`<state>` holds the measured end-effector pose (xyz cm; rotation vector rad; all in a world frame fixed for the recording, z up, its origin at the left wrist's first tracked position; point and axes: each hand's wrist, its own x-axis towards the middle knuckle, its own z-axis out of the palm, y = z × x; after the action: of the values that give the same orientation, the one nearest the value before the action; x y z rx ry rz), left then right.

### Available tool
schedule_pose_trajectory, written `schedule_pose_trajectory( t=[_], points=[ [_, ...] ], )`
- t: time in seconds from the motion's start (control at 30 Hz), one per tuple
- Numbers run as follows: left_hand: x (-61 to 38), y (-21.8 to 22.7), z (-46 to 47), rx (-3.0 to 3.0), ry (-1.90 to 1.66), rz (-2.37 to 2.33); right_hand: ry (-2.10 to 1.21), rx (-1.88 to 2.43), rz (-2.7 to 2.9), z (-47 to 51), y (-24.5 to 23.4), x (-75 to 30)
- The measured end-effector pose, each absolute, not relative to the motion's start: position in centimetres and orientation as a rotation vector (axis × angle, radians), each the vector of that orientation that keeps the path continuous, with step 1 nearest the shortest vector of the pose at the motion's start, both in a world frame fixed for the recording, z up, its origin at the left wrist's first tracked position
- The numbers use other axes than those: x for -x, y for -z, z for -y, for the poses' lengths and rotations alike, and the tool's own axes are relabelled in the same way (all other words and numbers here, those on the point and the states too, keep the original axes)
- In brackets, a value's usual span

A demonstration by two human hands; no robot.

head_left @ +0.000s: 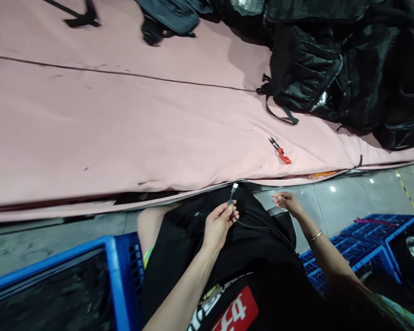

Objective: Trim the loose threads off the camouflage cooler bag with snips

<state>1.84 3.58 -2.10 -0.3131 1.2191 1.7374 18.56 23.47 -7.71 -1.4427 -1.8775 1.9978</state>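
Note:
My left hand [219, 223] pinches a thin black cable [258, 226] just below its white plug end [234, 187], holding it up over my lap. The cable trails right and down across my black clothing. To the right, my right hand [285, 201] hovers with loosely curled fingers and nothing visible in it; a thin bracelet circles that wrist. Small red-handled snips [280, 151] lie on the pink table surface [124, 124] beyond both hands, apart from them.
Black backpacks [331, 69] are piled at the table's far right, with more at the top centre [169, 18]. Blue plastic crates stand on the floor at my left [119, 271] and right [365, 239]. The grey tiled floor [365, 188] shows under the table edge.

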Motion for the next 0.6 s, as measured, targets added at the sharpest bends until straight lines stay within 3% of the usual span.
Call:
schedule_pose_trajectory(
  t=[0.33,0.6],
  points=[
    [-2.7,3.2,-5.3,0.272,-1.612,-1.289,-1.255,2.434,1.987,-29.1,10.1,-39.1],
    [-3.8,3.7,-6.9,0.241,-1.492,-1.366,-0.714,2.717,2.219,-26.9,14.1,-42.6]
  ],
)
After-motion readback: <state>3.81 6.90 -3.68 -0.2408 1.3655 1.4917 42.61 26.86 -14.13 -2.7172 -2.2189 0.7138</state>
